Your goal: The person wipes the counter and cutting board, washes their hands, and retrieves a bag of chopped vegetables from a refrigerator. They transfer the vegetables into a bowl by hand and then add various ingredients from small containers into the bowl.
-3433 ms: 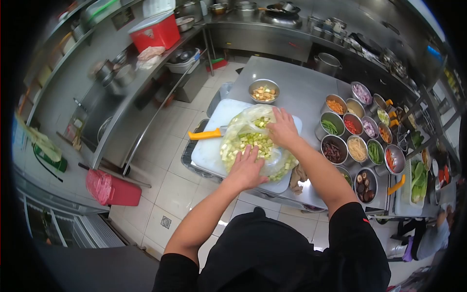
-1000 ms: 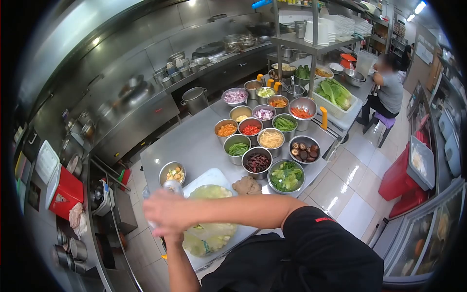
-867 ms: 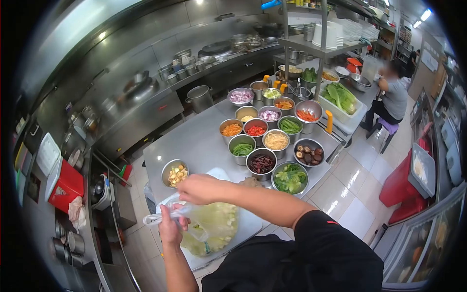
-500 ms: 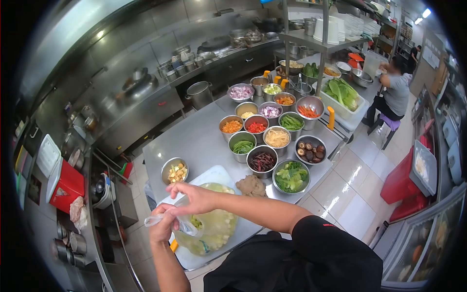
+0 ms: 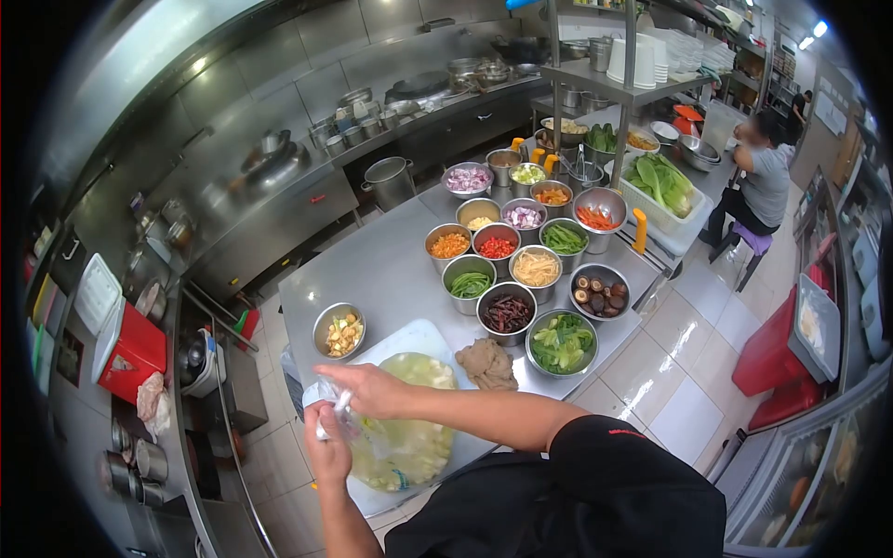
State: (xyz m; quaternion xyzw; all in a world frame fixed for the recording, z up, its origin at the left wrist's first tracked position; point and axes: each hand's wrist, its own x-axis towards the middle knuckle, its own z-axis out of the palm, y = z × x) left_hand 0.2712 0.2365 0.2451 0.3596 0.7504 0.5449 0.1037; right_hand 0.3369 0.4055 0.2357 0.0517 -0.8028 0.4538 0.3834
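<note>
A clear plastic bag full of pale green vegetable cubes lies on the white cutting board. Its twisted neck sticks out at the left end. My left hand grips that neck from below. My right hand reaches across from the right and pinches the same neck from above. Both hands meet at the board's left edge.
Several steel bowls of cut vegetables crowd the steel table, one small bowl stands by the board, a brown rag lies beside it. A person sits on a stool at far right. Red bins flank the aisles.
The view swung from the left counter to the table. Both hands lifted off the bag's body, gathered its open end and twisted it into a tight neck.
</note>
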